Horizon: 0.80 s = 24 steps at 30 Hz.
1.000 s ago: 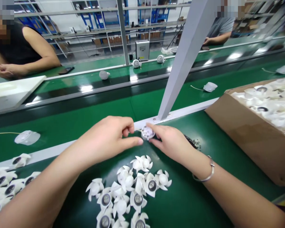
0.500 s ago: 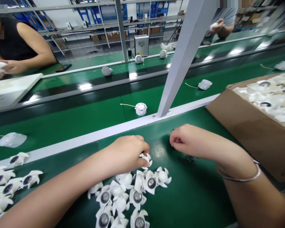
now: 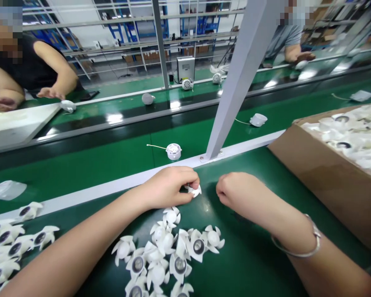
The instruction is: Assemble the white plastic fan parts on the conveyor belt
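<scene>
Between the thumb and fingers of my left hand (image 3: 173,187) is a small white fan impeller (image 3: 195,190), held above the green table (image 3: 247,255). To its right, my right hand (image 3: 239,192) is closed with its fingers curled; what it holds, if anything, is hidden. Below my left hand lies a loose pile of white impellers (image 3: 156,272), some showing dark-ringed hubs. More impellers (image 3: 15,247) with dark hubs are grouped at the far left, beside my left forearm.
A cardboard box (image 3: 324,177) full of white parts stands at the right. Beyond the white rail (image 3: 111,187), round white housings (image 3: 173,152) with wires lie on a green belt. A slanted metal post (image 3: 231,86) rises from the rail. Two people sit across.
My left hand has moved up and away from the pile with the impeller. Housings on the near belt have shifted left. The person at the left has let go of a white part.
</scene>
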Motion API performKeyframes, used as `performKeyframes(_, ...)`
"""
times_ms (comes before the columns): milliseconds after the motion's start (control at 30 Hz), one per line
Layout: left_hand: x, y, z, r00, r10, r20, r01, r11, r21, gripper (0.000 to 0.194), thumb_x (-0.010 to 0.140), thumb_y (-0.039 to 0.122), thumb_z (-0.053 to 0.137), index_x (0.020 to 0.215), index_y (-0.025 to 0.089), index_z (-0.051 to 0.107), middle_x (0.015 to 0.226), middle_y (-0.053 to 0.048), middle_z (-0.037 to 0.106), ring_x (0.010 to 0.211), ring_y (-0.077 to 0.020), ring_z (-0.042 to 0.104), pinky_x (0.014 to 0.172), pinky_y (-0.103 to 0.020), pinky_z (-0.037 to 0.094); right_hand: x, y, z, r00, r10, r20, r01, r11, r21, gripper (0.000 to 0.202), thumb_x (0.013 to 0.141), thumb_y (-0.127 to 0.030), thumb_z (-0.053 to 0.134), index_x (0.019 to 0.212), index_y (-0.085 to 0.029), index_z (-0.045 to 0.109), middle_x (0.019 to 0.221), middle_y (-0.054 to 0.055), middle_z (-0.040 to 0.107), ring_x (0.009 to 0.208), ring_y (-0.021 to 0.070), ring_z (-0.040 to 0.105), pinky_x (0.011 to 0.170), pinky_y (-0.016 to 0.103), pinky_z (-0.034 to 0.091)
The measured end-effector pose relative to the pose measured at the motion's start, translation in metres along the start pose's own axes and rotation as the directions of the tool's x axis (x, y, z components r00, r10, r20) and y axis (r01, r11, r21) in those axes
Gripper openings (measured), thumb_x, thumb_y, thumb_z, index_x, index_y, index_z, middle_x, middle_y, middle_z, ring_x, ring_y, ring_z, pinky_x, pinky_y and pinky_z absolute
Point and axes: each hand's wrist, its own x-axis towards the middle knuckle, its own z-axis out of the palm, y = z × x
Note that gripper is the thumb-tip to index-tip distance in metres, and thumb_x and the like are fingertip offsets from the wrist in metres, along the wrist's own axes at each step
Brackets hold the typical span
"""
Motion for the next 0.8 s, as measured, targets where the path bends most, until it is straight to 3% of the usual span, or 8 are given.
performKeyframes(133,-0.001,-0.013,0.001,0.994,0.102,-0.039,-0.089,0.962,0.258,0.012,0.089,0.015,0.052,0.089,0.020,0.063,0.096,-0.001,0.065,0.093,-0.0153,0.059,0.081,-0.025,0.043,0.002,-0.011,0.010,0.997,0.017,-0.076,-0.024,0.996,-0.091,0.023,0.080,0.000,0.054,0.074,-0.015,0.070,0.079,0.009,0.070,0.071,0.0223,0.067,0.058,0.030,0.037)
performKeyframes(200,-0.003,-0.015,0.001,0.992,0.123,-0.019,-0.112,0.948,0.298,0.012,0.090,0.017,0.054,0.091,0.021,0.065,0.098,-0.001,0.067,0.095,-0.0156,0.060,0.082,-0.025,0.043,0.003,-0.013,0.015,0.993,0.013,-0.116,-0.024,0.995,-0.097,0.023,0.079,0.002,0.055,0.074,-0.015,0.070,0.078,0.010,0.070,0.072,0.0227,0.068,0.060,0.030,0.039)
performKeyframes(300,-0.005,-0.018,0.000,0.988,0.151,0.022,-0.152,0.961,0.230,0.008,0.086,0.024,0.063,0.093,0.022,0.066,0.100,0.000,0.068,0.095,-0.0154,0.063,0.077,-0.024,0.044,0.004,-0.012,0.018,0.991,0.003,-0.135,-0.018,0.994,-0.105,0.022,0.078,0.001,0.057,0.073,-0.015,0.071,0.079,0.010,0.071,0.073,0.0235,0.070,0.059,0.029,0.041)
performKeyframes(500,-0.005,-0.040,0.007,0.989,0.090,-0.117,-0.082,0.994,0.078,0.047,0.072,0.048,0.081,0.108,0.021,0.066,0.109,-0.004,0.065,0.099,-0.0181,0.063,0.077,-0.024,0.046,0.003,-0.008,0.013,0.996,0.028,-0.079,-0.033,0.997,-0.070,0.024,0.082,-0.001,0.054,0.070,-0.016,0.068,0.079,0.009,0.072,0.073,0.0227,0.070,0.057,0.029,0.038)
performKeyframes(633,-0.002,-0.052,0.014,0.984,0.104,-0.147,-0.109,0.994,-0.024,0.043,0.073,0.049,0.080,0.103,0.020,0.069,0.101,-0.005,0.068,0.094,-0.0182,0.064,0.080,-0.026,0.047,0.003,-0.009,0.010,0.994,0.090,-0.054,-0.093,0.994,-0.056,0.021,0.080,-0.002,0.054,0.073,-0.015,0.069,0.082,0.011,0.072,0.077,0.0233,0.070,0.058,0.029,0.036)
performKeyframes(800,-0.001,-0.054,0.017,0.981,0.109,-0.159,-0.120,0.991,-0.064,0.043,0.073,0.050,0.079,0.103,0.021,0.071,0.100,-0.004,0.071,0.093,-0.0187,0.064,0.083,-0.028,0.046,0.006,-0.007,0.012,0.993,0.060,-0.098,-0.065,0.996,-0.057,0.019,0.077,-0.002,0.054,0.072,-0.014,0.069,0.080,0.012,0.071,0.072,0.0213,0.067,0.058,0.029,0.032)
